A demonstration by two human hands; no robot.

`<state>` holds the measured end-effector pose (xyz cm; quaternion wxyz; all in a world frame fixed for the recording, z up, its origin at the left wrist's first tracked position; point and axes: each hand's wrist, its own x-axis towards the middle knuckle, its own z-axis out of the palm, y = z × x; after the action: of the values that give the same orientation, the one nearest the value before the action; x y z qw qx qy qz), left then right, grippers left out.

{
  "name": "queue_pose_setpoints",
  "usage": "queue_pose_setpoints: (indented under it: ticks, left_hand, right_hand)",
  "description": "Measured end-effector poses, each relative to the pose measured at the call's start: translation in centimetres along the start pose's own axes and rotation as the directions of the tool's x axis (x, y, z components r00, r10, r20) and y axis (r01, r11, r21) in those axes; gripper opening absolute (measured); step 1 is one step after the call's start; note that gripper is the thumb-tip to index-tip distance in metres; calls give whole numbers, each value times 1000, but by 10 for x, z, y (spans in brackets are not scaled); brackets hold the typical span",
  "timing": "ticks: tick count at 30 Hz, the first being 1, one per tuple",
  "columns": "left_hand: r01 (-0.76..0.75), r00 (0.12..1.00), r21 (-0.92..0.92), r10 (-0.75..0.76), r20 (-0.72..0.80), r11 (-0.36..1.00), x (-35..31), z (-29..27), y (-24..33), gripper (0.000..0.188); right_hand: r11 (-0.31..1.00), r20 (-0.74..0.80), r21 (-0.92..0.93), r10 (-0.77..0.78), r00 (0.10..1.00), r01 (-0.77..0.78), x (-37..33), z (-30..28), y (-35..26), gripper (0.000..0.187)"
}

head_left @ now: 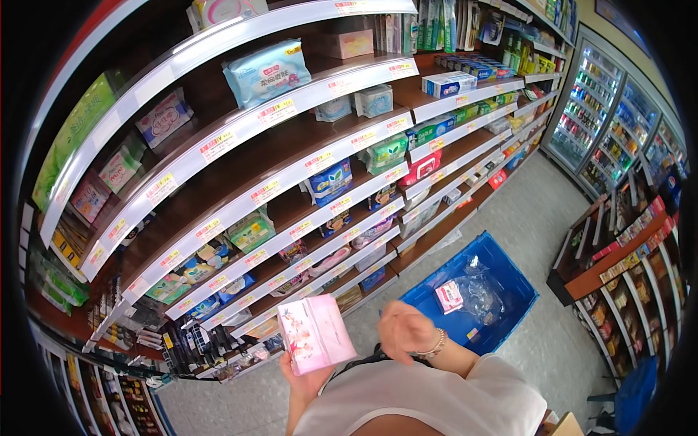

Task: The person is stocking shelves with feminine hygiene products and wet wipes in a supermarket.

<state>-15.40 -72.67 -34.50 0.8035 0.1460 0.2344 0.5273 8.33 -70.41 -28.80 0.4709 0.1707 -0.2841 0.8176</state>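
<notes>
In my left hand [299, 376] is a pink soft packet [318, 330] with a flower print, its kind not certain. The fingers grip it from below, in front of the lower shelves. My right hand [406, 330], with a beaded bracelet at the wrist, is raised close to my chest near the blue crate's near left side. Its fingers are curled in, and whatever they hold, if anything, is hidden. On the floor to the right sits the blue plastic crate [520, 309], with a small white and red packet [449, 296] and crumpled clear plastic wrap [483, 294] inside.
Long tiered shelves [305, 178] run along the left with packets, among them a light blue wipes pack [267, 73] and toothpaste boxes [449, 84]. Glass-door drink fridges [587, 109] stand far right. A low snack rack [625, 272] and a blue stool [636, 392] are at right.
</notes>
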Motion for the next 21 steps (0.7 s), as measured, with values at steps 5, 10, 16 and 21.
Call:
queue_pose_setpoints:
  ticks: [5,10,16,21]
  left_hand:
    - [-24,999,26,25,-21,999,0,-18,-3,75]
    - [59,998,73,-59,0,996,5,9,-2,81]
    - [93,995,-119,-87,55,989,12,14,3,79]
    - [47,998,-196,-40,40,980,1,19,2,71]
  right_hand:
    - [840,-227,-527,10,974,-131,-3,-7,9,30]
    - [979,-154,-152,116,981,-140,-28,-28,10,45]
    - [991,186,62,107,977,-121,-16,-26,7,73]
    - [967,-89,-43,248,965,-253,-2,-2,-2,79]
